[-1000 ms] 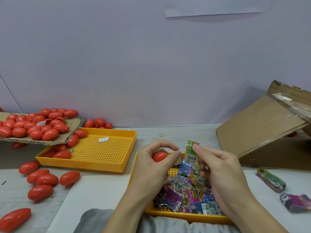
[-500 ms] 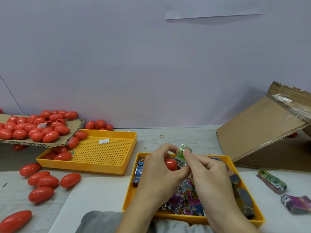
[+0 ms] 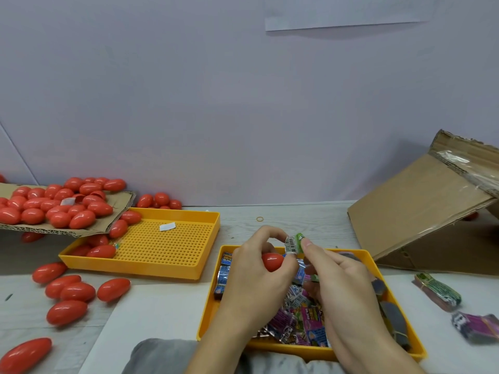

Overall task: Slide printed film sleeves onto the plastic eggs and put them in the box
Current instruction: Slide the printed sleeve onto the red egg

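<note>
My left hand (image 3: 253, 276) grips a red plastic egg (image 3: 272, 261) above the near yellow tray (image 3: 367, 261). My right hand (image 3: 340, 287) pinches a green printed film sleeve (image 3: 294, 242) just right of the egg's upper end; my left fingertips touch the sleeve's other edge. The tray under both hands holds several printed sleeves (image 3: 302, 317) in a loose heap. A tilted cardboard box (image 3: 421, 206) stands at the right.
A second perforated yellow tray (image 3: 167, 247) lies left of centre with a few eggs in it. A cardboard sheet (image 3: 118, 211) piled with red eggs (image 3: 56, 203) overhangs it. Loose eggs (image 3: 73, 292) scatter at left. Banded sleeve bundles (image 3: 437, 291) lie at right.
Both hands have shifted slightly right over the tray, bringing the green sleeve close to the egg's end. The camera view has moved, showing more of the near tray.
</note>
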Demonstrator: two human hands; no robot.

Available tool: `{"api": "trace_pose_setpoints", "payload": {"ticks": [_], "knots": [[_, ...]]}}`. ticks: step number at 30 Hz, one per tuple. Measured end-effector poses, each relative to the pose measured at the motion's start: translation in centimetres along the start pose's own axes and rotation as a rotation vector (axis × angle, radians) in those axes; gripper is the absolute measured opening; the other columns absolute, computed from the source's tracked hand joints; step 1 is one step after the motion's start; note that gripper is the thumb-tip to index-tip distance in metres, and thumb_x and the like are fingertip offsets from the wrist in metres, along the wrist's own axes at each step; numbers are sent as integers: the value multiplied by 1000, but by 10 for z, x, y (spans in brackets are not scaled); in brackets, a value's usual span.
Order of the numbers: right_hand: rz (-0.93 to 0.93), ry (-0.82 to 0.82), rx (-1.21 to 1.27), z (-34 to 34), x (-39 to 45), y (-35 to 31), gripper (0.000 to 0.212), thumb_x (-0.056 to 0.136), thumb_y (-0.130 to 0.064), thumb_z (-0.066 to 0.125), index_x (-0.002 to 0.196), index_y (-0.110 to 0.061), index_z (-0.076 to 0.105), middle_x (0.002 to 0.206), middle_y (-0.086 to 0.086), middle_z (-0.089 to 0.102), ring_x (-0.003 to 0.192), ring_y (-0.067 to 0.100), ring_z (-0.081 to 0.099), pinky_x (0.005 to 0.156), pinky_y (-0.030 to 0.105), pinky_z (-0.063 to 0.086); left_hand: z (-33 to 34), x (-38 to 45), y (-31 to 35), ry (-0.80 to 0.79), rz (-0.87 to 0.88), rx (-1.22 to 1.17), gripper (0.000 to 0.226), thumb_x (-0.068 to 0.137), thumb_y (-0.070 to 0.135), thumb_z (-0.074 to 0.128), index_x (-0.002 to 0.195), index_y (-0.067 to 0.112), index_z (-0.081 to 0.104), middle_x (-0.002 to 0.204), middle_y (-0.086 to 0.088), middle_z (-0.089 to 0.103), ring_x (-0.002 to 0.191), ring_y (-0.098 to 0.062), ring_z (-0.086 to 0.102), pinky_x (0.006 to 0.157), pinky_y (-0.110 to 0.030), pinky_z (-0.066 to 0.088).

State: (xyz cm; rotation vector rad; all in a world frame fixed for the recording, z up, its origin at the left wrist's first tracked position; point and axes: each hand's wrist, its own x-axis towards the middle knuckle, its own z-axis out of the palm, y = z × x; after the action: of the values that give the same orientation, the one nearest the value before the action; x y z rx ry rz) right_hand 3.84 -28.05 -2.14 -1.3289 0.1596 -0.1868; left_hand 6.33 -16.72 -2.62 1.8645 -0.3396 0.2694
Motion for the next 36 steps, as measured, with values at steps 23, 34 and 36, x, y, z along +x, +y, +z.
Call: {"api": "trace_pose_setpoints", "payload": {"ticks": [23,34,36], "knots": [[-278,31,-323,-3,1,0,17,95,-25,59,97,-36,71,96,-24,70,96,-4,64,84,35,56,-6,4,4,61,-126,-268,18,91,11,62,75,18,69,47,12,50,41,1,41,41,-12,33],[-130,-46,-133,-7,7,0,14,89,-24,67,82,-31,77,78,-1,75,73,8,69,53,19,50,-5,3,8,-87,-73,-225,42,93,7,56,58,31,63,47,15,48,41,2,41,42,-10,33],[-87,-68,-125,-7,8,1,12,88,-27,68,82,-30,77,78,-3,75,73,6,68,56,23,49,-5,3,7,-98,-70,-231,44,94,8,56,58,31,63,47,16,48,41,2,41,42,-9,32]]}}
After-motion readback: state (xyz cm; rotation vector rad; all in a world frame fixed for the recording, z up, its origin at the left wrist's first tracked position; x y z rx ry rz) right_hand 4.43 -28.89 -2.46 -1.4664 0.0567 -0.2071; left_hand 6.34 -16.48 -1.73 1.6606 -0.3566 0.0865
